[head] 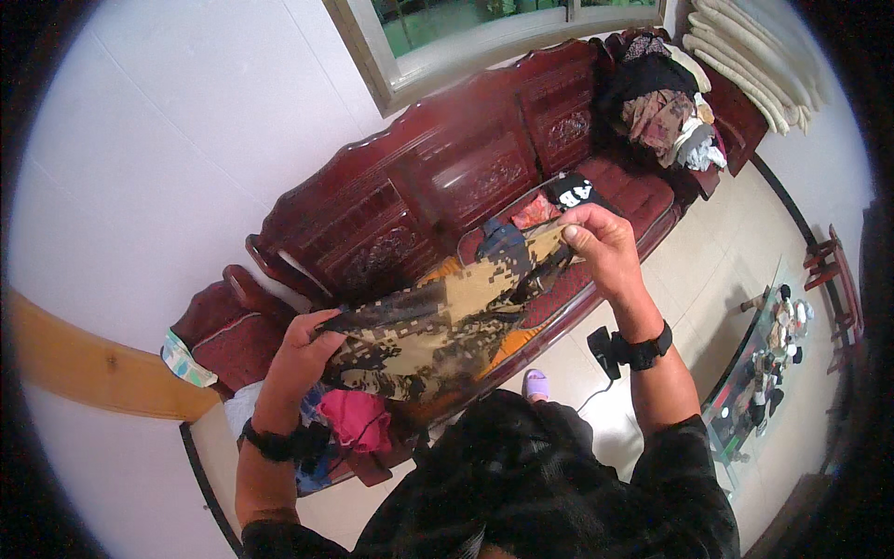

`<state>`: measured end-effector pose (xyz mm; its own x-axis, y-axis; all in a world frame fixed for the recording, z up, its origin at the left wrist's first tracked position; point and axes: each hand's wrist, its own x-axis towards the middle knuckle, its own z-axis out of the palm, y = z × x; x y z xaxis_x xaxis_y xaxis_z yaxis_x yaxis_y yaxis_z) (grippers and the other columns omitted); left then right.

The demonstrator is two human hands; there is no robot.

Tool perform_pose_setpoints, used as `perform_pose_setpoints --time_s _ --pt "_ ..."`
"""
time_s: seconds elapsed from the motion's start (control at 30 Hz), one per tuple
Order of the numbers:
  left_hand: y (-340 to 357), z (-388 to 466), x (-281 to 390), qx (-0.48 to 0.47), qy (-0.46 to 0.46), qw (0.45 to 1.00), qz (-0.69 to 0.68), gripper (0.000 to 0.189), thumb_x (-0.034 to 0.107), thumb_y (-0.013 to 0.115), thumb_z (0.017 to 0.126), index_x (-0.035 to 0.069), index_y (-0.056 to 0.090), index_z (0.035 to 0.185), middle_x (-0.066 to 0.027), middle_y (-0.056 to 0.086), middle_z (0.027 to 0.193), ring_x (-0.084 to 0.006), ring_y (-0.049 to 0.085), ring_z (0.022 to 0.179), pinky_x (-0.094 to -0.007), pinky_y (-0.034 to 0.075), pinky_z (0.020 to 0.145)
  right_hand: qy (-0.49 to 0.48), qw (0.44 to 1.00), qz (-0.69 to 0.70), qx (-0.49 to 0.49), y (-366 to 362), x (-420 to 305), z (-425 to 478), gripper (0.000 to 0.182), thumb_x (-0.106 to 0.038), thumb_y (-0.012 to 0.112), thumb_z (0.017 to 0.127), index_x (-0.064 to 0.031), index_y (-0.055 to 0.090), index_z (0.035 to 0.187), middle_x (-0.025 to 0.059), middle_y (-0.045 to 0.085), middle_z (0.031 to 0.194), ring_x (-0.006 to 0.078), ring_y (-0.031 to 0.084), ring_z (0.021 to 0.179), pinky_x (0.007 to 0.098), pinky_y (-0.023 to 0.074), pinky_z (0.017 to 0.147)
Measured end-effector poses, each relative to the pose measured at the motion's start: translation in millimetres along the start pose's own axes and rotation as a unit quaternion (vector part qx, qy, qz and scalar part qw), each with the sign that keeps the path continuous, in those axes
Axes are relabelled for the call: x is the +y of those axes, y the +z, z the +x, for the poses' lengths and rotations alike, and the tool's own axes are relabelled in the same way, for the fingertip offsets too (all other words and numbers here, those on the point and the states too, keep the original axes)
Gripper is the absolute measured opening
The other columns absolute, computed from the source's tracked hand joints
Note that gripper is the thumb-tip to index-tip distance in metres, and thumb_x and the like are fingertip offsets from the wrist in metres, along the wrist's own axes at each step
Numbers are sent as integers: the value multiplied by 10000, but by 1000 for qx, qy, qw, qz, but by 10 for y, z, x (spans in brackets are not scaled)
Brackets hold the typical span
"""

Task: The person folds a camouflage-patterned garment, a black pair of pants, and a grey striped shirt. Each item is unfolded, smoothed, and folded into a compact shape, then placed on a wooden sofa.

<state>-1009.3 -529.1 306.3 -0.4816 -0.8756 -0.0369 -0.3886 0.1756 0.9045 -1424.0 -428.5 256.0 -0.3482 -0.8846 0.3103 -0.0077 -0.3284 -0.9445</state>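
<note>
A tan, brown and black digital-camouflage garment [447,314] is stretched between my hands above the wooden sofa. My left hand [309,347] pinches one end of it, and my right hand [601,244] grips the opposite end between thumb and fingers. Loose cloth hangs below the taut upper edge. Just past the garment, a dark blue cloth [500,239], a red patterned cloth [536,211] and a folded black garment with white print [574,191] lie on the red seat cushion [632,187]. Some orange fabric [515,346] shows beneath the camouflage cloth.
A bright pink cloth [357,421] lies by my left forearm. Heaped clothes [656,119] cover the sofa's far right end, beside a stack of cream folded padding [751,59]. To the right stands a glass table [726,412] bearing several dark and white small items. Tiled floor [698,279] runs between.
</note>
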Motion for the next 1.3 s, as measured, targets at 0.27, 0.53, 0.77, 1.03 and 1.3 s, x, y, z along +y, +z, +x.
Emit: perform_pose_setpoints --time_s 0.27,0.53,0.77,1.03,1.3 --pt "-90 -195 -40 -57 32 983 -174 320 29 622 802 11 596 1120 -62 592 1068 -167 578 993 -287 477 864 132 948 284 60 310 164 -57 115 -48 597 905 -64 600 1019 -1 626 898 109 590 778 259 492 704" --pt "189 -350 -284 -97 60 967 -228 289 96 667 811 -17 618 1072 -124 576 1053 -250 596 1015 -363 502 862 182 950 252 9 563 492 -291 179 -3 592 901 -77 540 1055 -9 591 883 90 568 786 245 480 708" --pt "664 -365 -109 -116 57 877 -462 317 224 572 894 -58 601 1034 -154 601 1021 -292 634 938 -427 529 856 61 995 -74 -24 689 689 -496 84 -50 666 841 -24 590 865 16 582 830 109 557 763 264 464 692" --pt "723 -316 -30 -138 9 776 -615 382 266 644 759 -34 624 995 -181 654 957 -337 659 892 -462 558 809 51 997 -29 -39 575 -5 -937 66 -68 626 902 -9 613 876 35 613 828 102 570 775 251 463 679" --pt "785 -379 -458 -121 133 916 -359 507 292 709 758 -15 548 1129 -229 594 1149 -352 646 966 -484 548 847 318 915 -26 -248 696 219 -1110 201 -190 594 931 5 634 950 40 641 762 121 602 640 284 494 601"
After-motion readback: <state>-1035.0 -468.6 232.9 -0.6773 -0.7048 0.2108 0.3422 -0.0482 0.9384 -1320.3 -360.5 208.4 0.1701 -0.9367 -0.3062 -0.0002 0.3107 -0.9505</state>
